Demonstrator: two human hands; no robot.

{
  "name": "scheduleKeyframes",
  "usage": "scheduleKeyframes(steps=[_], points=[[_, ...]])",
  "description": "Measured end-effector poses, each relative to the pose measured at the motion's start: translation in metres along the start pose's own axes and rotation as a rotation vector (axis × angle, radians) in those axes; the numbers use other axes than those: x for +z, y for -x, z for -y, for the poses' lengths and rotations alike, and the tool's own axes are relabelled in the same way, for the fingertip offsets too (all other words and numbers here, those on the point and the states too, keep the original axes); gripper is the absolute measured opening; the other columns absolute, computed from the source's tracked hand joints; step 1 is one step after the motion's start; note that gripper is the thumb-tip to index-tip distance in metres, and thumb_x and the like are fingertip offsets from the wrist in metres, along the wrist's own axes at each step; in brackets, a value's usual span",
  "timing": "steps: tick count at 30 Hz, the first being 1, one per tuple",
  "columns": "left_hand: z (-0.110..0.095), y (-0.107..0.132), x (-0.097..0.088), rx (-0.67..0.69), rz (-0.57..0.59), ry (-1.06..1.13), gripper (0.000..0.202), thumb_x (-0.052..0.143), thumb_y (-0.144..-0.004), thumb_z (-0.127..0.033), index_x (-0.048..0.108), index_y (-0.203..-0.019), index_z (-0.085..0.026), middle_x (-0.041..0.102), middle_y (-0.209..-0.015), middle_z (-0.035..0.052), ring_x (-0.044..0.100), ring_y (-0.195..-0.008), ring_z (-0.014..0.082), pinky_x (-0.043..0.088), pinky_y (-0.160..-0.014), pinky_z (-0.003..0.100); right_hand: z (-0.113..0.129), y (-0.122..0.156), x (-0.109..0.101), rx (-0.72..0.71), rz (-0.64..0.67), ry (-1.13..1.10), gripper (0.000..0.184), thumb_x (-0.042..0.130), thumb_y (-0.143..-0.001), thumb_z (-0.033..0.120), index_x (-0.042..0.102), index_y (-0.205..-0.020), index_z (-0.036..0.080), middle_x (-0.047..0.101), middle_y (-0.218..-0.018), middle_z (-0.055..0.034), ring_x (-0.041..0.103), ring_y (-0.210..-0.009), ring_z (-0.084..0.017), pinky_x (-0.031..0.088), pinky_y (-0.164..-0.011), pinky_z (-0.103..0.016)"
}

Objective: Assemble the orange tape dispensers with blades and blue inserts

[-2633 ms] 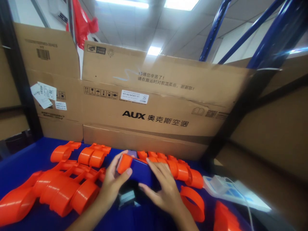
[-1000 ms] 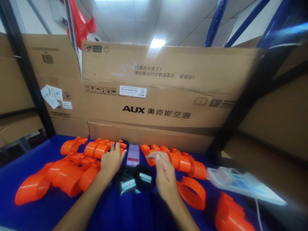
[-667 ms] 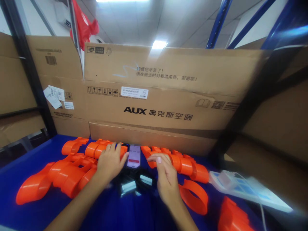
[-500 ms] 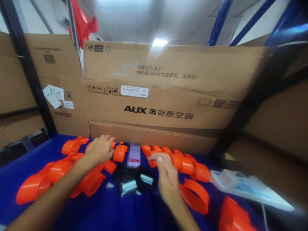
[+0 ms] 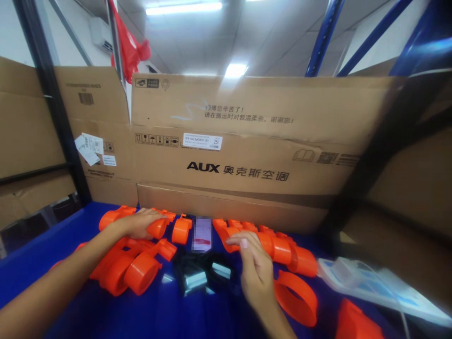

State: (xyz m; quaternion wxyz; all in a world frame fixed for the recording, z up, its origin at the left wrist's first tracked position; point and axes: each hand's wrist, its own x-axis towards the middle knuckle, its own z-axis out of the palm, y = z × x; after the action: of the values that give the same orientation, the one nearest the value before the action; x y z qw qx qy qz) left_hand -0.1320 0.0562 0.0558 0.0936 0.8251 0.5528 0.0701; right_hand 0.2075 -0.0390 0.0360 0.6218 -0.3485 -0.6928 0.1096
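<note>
My left hand (image 5: 141, 223) is over the back of the left group of orange plastic parts, its fingers stretched out flat beside an orange ring-shaped part (image 5: 157, 229). Its thumb is hidden, and whether the fingertips touch the parts is unclear. My right hand (image 5: 254, 261) is held at the near side of the right row of orange rings (image 5: 281, 249), fingers extended and slightly bent, thumb on top. Nothing shows in its grasp. Between the hands lie a phone with a blurred screen (image 5: 202, 234) and a dark bundle with shiny pale pieces (image 5: 196, 279).
More orange parts (image 5: 143, 275) lie at left on the blue surface (image 5: 176, 315). A large orange ring (image 5: 296, 299) is at right, near a white power strip (image 5: 381, 287) with a cable. A printed cardboard panel (image 5: 229, 197) stands along the back between dark posts.
My left hand has moved left and lower among the orange parts, its fingers flatter. My right hand keeps its pose. The whole view has shifted slightly, so the scene sits lower and further right.
</note>
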Motion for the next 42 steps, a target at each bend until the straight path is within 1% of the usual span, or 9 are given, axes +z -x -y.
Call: scheduleKeyframes(steps=[10, 15, 19, 23, 27, 32, 35, 38, 42], points=[[-0.007, 0.020, -0.028, 0.243, -0.268, -0.130, 0.080, 0.072, -0.066, -0.024, 0.054, -0.143, -0.029, 0.062, -0.132, 0.0070, 0.056, -0.118, 0.0315, 0.042, -0.105, 0.047, 0.003, 0.001, -0.001, 0.010, -0.015, 0.023, 0.035, 0.040, -0.104, 0.033, 0.072, -0.093, 0.022, 0.067, -0.089, -0.0069, 0.062, -0.086, -0.025, 0.048, -0.080, -0.042], [-0.069, 0.044, -0.039, 0.434, -0.355, -0.052, 0.082, 0.071, -0.074, -0.032, 0.043, -0.150, -0.034, 0.054, -0.141, 0.0073, 0.047, -0.128, 0.0327, 0.036, -0.111, 0.049, -0.004, 0.002, 0.005, 0.209, -0.013, -0.094, 0.032, 0.048, -0.101, 0.040, 0.062, -0.124, 0.023, 0.070, -0.096, -0.0061, 0.064, -0.093, -0.024, 0.048, -0.088, -0.041], [-0.123, 0.056, -0.019, 0.658, -0.325, 0.006, 0.078, 0.068, -0.077, -0.032, 0.042, -0.150, -0.037, 0.056, -0.141, 0.0083, 0.048, -0.127, 0.0358, 0.036, -0.109, 0.054, -0.012, 0.000, 0.009, 0.403, 0.012, -0.340, 0.051, 0.050, -0.098, 0.052, 0.050, -0.138, 0.020, 0.071, -0.086, -0.0047, 0.062, -0.070, -0.019, 0.051, -0.067, -0.033], [-0.150, 0.056, 0.004, 0.802, -0.212, 0.054, 0.083, 0.069, -0.075, -0.026, 0.040, -0.152, -0.036, 0.058, -0.140, 0.0114, 0.054, -0.122, 0.0371, 0.040, -0.106, 0.056, -0.017, -0.002, 0.009, 0.603, 0.002, -0.472, 0.046, 0.061, -0.089, 0.059, 0.064, -0.111, 0.019, 0.066, -0.067, -0.0015, 0.052, -0.049, -0.015, 0.040, -0.044, -0.025], [-0.151, 0.054, 0.016, 0.820, -0.189, 0.160, 0.087, 0.075, -0.074, -0.029, 0.038, -0.152, -0.042, 0.055, -0.145, 0.0104, 0.052, -0.126, 0.0402, 0.039, -0.107, 0.060, -0.023, -0.002, 0.008, 0.694, -0.054, -0.448, 0.039, 0.069, -0.083, 0.057, 0.063, -0.080, 0.019, 0.063, -0.057, 0.0005, 0.045, -0.040, -0.010, 0.033, -0.039, -0.021], [-0.147, 0.043, 0.042, 0.534, -0.229, 0.746, 0.090, 0.065, -0.082, -0.061, 0.025, -0.159, -0.033, 0.020, -0.168, 0.0097, 0.025, -0.149, 0.0414, 0.029, -0.117, 0.059, -0.024, -0.003, 0.009, 0.690, -0.070, -0.455, 0.040, 0.071, -0.081, 0.056, 0.062, -0.072, 0.018, 0.062, -0.053, 0.0009, 0.047, -0.037, -0.010, 0.033, -0.038, -0.021], [-0.154, 0.027, 0.063, 0.177, -0.208, 1.207, 0.058, 0.050, -0.095, -0.056, 0.049, -0.147, -0.029, 0.046, -0.156, 0.0117, 0.041, -0.143, 0.0334, 0.036, -0.114, 0.052, -0.020, -0.003, 0.011, 0.696, -0.053, -0.489, 0.039, 0.070, -0.082, 0.057, 0.064, -0.076, 0.019, 0.066, -0.059, -0.0001, 0.051, -0.039, -0.011, 0.040, -0.039, -0.023], [-0.165, 0.012, 0.075, 0.008, -0.062, 1.526, 0.042, 0.063, -0.088, -0.053, 0.072, -0.112, -0.020, 0.076, -0.110, 0.0126, 0.070, -0.105, 0.0294, 0.055, -0.091, 0.040, -0.017, -0.002, 0.014, 0.684, 0.020, -0.483, 0.041, 0.068, -0.084, 0.060, 0.066, -0.080, 0.019, 0.066, -0.062, -0.0001, 0.056, -0.043, -0.013, 0.047, -0.045, -0.026], [-0.167, 0.003, 0.078, -0.084, -0.104, 1.661, 0.033, 0.076, -0.076, -0.049, 0.072, -0.085, -0.018, 0.069, -0.059, 0.0015, 0.062, -0.049, 0.0158, 0.049, -0.052, 0.024, -0.020, -0.001, 0.013, 0.593, 0.182, -0.321, 0.045, 0.056, -0.092, 0.060, 0.063, -0.075, 0.019, 0.061, -0.060, 0.0010, 0.056, -0.048, -0.015, 0.045, -0.047, -0.027]])
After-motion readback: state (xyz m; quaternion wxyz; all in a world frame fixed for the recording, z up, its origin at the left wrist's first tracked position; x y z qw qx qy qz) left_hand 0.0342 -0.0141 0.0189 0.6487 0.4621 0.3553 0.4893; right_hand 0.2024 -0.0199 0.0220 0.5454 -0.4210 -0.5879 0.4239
